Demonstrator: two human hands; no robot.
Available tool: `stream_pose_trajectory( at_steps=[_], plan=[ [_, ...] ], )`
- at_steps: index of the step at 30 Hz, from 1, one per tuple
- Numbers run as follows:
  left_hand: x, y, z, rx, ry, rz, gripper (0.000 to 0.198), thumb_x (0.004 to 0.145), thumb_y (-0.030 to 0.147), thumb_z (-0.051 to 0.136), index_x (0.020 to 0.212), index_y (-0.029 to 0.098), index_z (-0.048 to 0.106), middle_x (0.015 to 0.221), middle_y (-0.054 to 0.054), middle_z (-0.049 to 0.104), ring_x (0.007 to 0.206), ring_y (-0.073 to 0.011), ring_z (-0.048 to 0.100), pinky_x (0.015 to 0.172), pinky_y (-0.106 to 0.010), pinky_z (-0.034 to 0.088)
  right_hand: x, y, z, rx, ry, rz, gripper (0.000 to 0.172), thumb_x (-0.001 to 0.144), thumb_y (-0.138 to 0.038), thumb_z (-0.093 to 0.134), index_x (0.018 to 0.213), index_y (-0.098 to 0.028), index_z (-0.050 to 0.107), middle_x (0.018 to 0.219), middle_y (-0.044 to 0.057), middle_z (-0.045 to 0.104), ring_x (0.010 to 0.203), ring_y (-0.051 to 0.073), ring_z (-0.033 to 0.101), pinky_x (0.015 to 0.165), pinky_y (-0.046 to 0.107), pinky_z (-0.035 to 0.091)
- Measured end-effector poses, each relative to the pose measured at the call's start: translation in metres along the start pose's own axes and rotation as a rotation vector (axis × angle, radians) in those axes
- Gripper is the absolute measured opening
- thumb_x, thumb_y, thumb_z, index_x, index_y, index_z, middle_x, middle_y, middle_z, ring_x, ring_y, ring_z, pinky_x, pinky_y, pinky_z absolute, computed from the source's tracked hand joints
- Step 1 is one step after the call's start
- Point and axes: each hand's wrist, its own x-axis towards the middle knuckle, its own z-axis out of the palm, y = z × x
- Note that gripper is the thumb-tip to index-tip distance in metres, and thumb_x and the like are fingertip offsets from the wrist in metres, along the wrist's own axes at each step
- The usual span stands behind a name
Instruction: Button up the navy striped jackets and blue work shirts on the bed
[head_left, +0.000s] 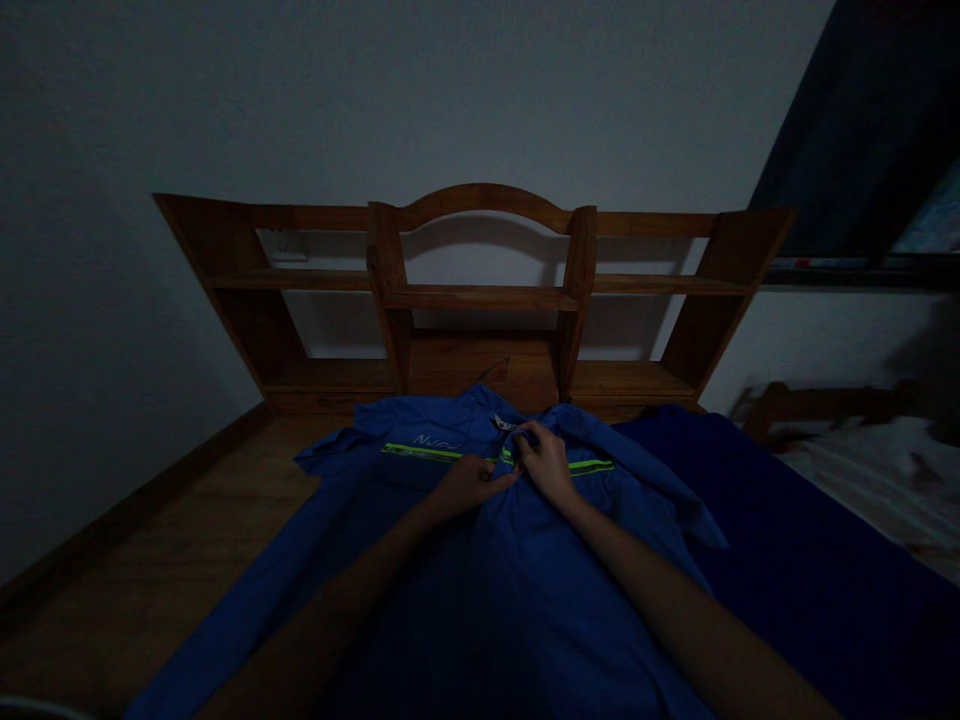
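Note:
A blue shirt (442, 540) with short sleeves, a bright yellow-green stripe and pale lettering on its chest lies spread out before me, collar at the far end. Both hands meet at its front opening, below the collar. My left hand (471, 483) pinches the cloth near the stripe with thumb and fingers. Just right of it and slightly higher, my right hand (544, 462) has its fingers closed on the shirt's front edge, which is bunched up there. Any button between the fingertips is too small and dark to make out.
Behind the shirt stands a wooden shelf unit (480, 297) against a pale wall (480, 90). Wooden boards (172, 540) show on the left. Dark blue cloth (795, 560) lies on the right, with a wooden rail (832, 400) beyond it. The room is dim.

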Motion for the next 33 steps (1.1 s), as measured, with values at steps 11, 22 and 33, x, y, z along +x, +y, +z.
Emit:
stream_pose_trajectory(
  at_steps=[11,22,33],
  plan=[
    [0.000,-0.004,0.002,0.038,0.020,-0.005,0.056,0.078,0.059,0.048,0.047,0.014,0.035,0.045,0.006,0.026,0.044,-0.0049,0.023,0.044,-0.021,0.012,0.000,0.001,0.001,-0.017,-0.021,-0.012,0.022,0.087,-0.030,0.042,0.097,-0.020,0.059,0.065,-0.001,0.064,0.053,0.014,0.060,0.060,0.025,0.048],
    [0.000,0.002,0.000,0.046,-0.003,-0.020,0.054,0.078,0.057,0.048,0.047,0.014,0.039,0.045,0.006,0.030,0.043,-0.0050,0.025,0.045,-0.021,0.013,0.000,-0.004,-0.001,-0.065,0.020,-0.055,0.020,0.084,-0.025,0.045,0.094,-0.019,0.061,0.074,0.002,0.065,0.067,0.016,0.062,0.064,0.025,0.047],
    [-0.002,0.002,-0.005,0.046,-0.082,0.033,0.048,0.075,0.057,0.052,0.057,0.012,0.056,0.050,0.005,0.040,0.048,-0.0067,0.035,0.046,-0.020,0.019,0.000,-0.008,-0.002,-0.044,-0.019,-0.012,0.021,0.085,-0.027,0.043,0.095,-0.019,0.060,0.067,0.000,0.063,0.055,0.014,0.059,0.059,0.024,0.047]
  ],
)
